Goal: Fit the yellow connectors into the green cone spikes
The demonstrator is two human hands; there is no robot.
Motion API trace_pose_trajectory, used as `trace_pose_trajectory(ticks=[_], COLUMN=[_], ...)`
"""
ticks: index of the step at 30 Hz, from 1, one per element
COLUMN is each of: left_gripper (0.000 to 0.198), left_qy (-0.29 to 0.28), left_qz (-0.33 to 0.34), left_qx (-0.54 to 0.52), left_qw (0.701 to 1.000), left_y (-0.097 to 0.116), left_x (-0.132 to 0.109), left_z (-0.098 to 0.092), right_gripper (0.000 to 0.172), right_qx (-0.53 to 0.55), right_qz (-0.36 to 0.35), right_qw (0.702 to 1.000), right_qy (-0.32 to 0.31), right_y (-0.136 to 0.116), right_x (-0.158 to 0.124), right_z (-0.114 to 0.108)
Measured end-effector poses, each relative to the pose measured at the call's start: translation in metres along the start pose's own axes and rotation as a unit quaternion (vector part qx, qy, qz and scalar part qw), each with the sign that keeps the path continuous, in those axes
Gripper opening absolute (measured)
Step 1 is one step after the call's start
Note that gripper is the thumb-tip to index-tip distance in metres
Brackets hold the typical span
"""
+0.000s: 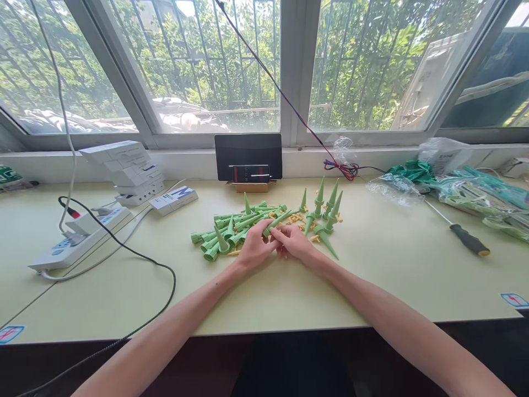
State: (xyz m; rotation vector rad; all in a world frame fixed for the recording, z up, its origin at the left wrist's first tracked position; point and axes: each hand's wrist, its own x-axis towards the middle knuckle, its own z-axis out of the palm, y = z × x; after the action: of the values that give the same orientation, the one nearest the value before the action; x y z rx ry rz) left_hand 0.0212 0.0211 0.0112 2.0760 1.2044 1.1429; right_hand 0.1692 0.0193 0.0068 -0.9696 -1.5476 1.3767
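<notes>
My left hand (257, 244) is closed on a green cone (278, 220), whose narrow tip points up and to the right. My right hand (294, 240) touches its lower end, fingers pressed together beside the left fingers; what they pinch, if anything, is too small to tell. To the left lies a heap of green cones (211, 253), most on their sides with open ends facing left. Several spiky green pieces (332, 212) with collars stand or lean at the right. Small yellow parts (296, 219) are scattered between the two groups.
A tablet (248, 149) and a phone (250, 173) stand behind the pieces. White boxes (134, 171), a power strip (82, 237) and a black cable (165, 264) are at left. A screwdriver (469, 239) and plastic bags (479, 193) lie at right.
</notes>
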Motion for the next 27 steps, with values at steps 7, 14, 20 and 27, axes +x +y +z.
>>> trace_pose_trajectory(ticks=[7,14,20,27], left_gripper=[0.036,0.035,0.037,0.039], left_qy=[-0.006,-0.014,-0.016,-0.020], left_qz=[0.010,0.017,0.021,0.026], left_qx=[-0.005,-0.006,0.001,-0.010], left_qw=[1.000,1.000,1.000,0.999], left_y=[-0.001,-0.002,-0.005,-0.006], left_x=[0.001,0.002,0.002,0.002], left_z=[0.000,0.000,0.001,0.001], right_gripper=[0.031,0.019,0.019,0.023], right_qx=[-0.031,-0.031,-0.058,-0.124], right_qz=[0.000,-0.010,-0.021,-0.044], right_qw=[0.999,0.999,0.998,0.991], right_qy=[-0.022,-0.031,-0.017,-0.002], right_y=[0.000,0.000,0.003,-0.006], right_x=[-0.002,-0.001,0.000,-0.004], right_z=[-0.003,-0.004,-0.005,-0.008])
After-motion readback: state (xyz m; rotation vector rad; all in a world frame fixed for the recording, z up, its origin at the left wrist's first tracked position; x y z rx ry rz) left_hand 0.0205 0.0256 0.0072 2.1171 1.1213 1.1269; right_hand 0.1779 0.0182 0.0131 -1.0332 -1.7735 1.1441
